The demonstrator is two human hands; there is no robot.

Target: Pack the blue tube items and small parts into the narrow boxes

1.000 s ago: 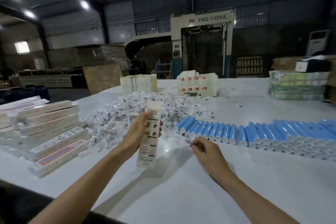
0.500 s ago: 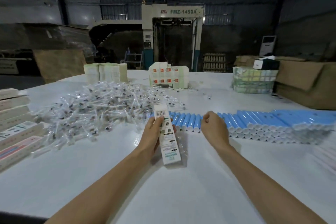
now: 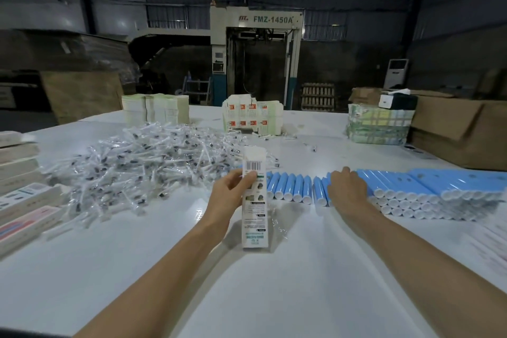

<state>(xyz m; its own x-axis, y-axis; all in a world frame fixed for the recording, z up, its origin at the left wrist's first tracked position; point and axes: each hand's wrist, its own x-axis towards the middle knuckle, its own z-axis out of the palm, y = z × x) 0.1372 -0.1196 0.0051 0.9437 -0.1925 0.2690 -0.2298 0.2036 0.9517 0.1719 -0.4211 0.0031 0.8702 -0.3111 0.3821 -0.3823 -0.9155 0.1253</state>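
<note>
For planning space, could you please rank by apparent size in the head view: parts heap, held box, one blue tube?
1. parts heap
2. held box, though nearness inflates it
3. blue tube

Head cam, wide-angle, facing fwd/down over table (image 3: 274,296), close.

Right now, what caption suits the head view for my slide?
Left hand holds a narrow box while right hand rests on the blue tubes.

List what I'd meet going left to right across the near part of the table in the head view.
Stacked narrow boxes, pile of small wrapped parts, left hand, held narrow box, right hand, stack of blue tubes.
</note>
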